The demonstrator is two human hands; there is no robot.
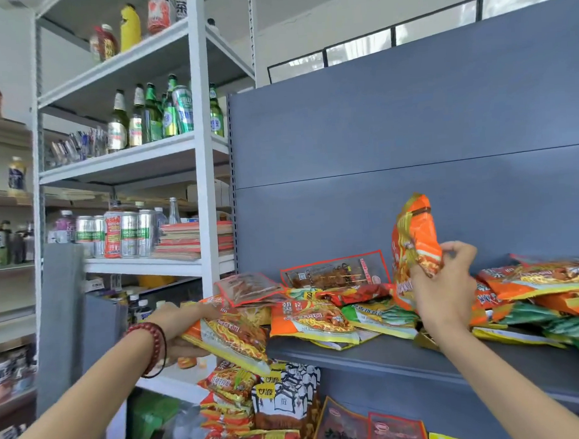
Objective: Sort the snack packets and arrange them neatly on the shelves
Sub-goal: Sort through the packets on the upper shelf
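Right grip [447, 288] pinches upright packet [415, 240], lifted clear of heap [335, 317] for sorting; left grip [180, 323] clasps flat packet [233, 338] at shelf [370, 355] end, likely steadying.

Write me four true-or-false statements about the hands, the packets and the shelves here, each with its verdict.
1. The right hand holds an orange packet upright over the grey shelf. True.
2. The left hand is empty. False: it grips an orange noodle packet at the shelf's left end.
3. The bead bracelet is on the right wrist. False: it is on the left wrist.
4. Green bottles stand on the white rack. True.
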